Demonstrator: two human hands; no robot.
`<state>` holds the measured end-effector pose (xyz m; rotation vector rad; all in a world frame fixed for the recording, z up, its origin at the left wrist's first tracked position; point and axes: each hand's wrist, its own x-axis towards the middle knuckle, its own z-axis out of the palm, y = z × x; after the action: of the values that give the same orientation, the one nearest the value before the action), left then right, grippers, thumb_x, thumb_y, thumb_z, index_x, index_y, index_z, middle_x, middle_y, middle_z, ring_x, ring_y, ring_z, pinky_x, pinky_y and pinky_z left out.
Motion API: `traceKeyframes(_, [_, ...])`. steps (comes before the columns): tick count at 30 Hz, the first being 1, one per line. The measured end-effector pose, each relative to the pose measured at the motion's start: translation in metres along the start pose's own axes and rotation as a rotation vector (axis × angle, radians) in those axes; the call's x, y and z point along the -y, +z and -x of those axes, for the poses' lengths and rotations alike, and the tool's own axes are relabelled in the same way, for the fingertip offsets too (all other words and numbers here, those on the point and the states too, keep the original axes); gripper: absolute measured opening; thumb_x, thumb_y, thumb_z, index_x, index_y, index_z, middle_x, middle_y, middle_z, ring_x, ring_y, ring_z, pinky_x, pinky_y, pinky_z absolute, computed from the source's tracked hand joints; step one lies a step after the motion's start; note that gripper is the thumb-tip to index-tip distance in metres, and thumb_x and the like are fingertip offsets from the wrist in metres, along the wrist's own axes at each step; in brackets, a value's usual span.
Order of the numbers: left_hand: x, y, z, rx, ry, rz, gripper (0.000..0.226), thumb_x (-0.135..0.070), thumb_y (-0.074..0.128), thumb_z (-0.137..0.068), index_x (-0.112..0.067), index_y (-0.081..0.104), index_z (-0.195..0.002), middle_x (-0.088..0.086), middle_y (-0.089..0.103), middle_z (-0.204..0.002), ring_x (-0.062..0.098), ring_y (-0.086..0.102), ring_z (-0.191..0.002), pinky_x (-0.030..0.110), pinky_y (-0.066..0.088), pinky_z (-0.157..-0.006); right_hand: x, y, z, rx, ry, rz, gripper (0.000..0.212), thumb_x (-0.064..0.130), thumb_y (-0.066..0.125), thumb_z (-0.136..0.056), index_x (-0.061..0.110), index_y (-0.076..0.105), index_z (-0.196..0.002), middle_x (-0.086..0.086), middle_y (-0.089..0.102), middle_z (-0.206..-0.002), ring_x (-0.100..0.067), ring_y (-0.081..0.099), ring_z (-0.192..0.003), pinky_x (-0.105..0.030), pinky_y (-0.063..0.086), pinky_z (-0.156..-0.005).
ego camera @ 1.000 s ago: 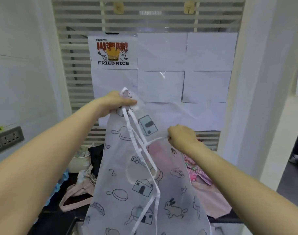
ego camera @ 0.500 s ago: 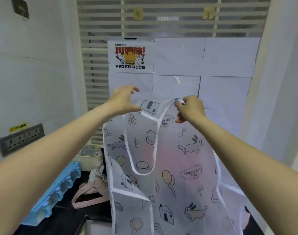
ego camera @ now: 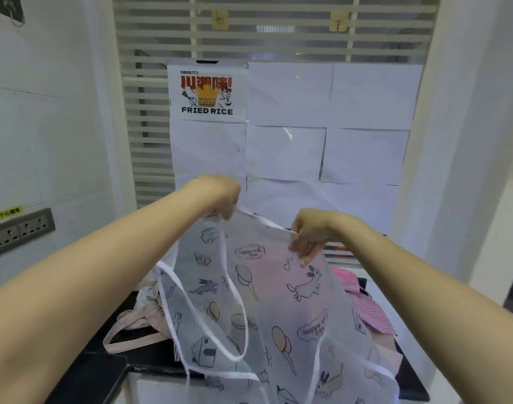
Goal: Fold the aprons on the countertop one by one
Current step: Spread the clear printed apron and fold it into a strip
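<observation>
Change: since half a second ago both hands have dropped lower and the apron now tilts toward the countertop instead of hanging upright against the papered window.
Left hand: fingers curled down, pinching the top left corner of the bib, so that edge stays taut.
Right hand: fingers curled round the top right corner, thumb side hidden; it sits a little lower than the left.
Apron: thin, see-through, printed with rabbits and houses; held in the air by its top edge, lower part draping over the counter's front edge.
Neck loop: dangles free down the middle, white ties trailing beside it.
Pile: more aprons wait behind, a pink one to the left, a checked one to the right.
Step, by my reading: spreading it square before the first fold; those loose ties could tangle if not tucked in.
</observation>
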<state>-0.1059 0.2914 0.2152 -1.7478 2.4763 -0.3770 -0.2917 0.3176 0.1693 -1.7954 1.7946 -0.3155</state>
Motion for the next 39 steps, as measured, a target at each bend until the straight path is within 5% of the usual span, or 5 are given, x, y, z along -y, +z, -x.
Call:
traceKeyframes(5, [-0.001, -0.012, 0.002, 0.171, -0.052, -0.059, 0.02, -0.012, 0.071, -0.078, -0.008, 0.071, -0.098, 0.006, 0.064, -0.085, 0.023, 0.057, -0.069, 0.024, 0.042, -0.055, -0.003, -0.026, 0.006, 0.006, 0.087, 0.106, 0.009, 0.0, 0.067, -0.083, -0.007, 0.066, -0.089, -0.011, 0.069, -0.062, -0.02, 0.072, -0.073, -0.034, 0.056, -0.084])
traceKeyframes(10, [0.002, -0.027, -0.011, -0.441, -0.208, -0.24, 0.016, 0.006, 0.051, -0.086, -0.011, 0.054, -0.085, 0.001, 0.043, -0.067, 0.025, 0.046, -0.073, 0.029, 0.031, -0.06, -0.025, -0.043, -0.004, -0.923, -0.236, 0.45, 0.009, -0.004, 0.047, -0.088, -0.001, 0.055, -0.089, -0.018, 0.061, -0.09, -0.034, 0.059, -0.082, -0.035, 0.042, -0.062])
traceKeyframes(16, [-0.017, -0.004, -0.044, 0.005, 0.058, 0.099, 0.013, -0.015, 0.062, -0.087, -0.013, 0.073, -0.094, -0.005, 0.066, -0.077, 0.013, 0.06, -0.08, 0.019, 0.04, -0.057, -0.103, -0.014, -0.022, -0.28, 0.219, 0.389, 0.019, -0.005, 0.063, -0.082, 0.005, 0.05, -0.072, -0.009, 0.056, -0.067, -0.027, 0.07, -0.071, -0.035, 0.055, -0.069])
traceKeyframes(33, [0.097, 0.093, -0.2, 0.476, 0.185, 0.521, 0.019, 0.006, 0.062, -0.081, -0.009, 0.052, -0.075, 0.0, 0.054, -0.074, 0.011, 0.053, -0.065, 0.015, 0.047, -0.058, -0.033, -0.09, -0.226, -0.936, -0.235, 0.682, 0.045, 0.002, 0.056, -0.086, 0.004, 0.044, -0.129, -0.015, 0.025, -0.15, -0.04, 0.022, -0.137, -0.057, 0.01, -0.11])
traceKeyframes(39, [0.183, 0.194, -0.233, 0.005, -0.167, 0.178, 0.03, -0.01, 0.053, -0.09, -0.009, 0.054, -0.12, 0.015, 0.059, -0.117, 0.032, 0.056, -0.104, 0.033, 0.043, -0.08, -0.019, -0.008, -0.348, -0.613, -0.315, 0.824, 0.047, 0.015, 0.053, -0.091, 0.007, 0.041, -0.136, -0.011, 0.014, -0.155, -0.028, 0.009, -0.145, -0.047, -0.004, -0.115])
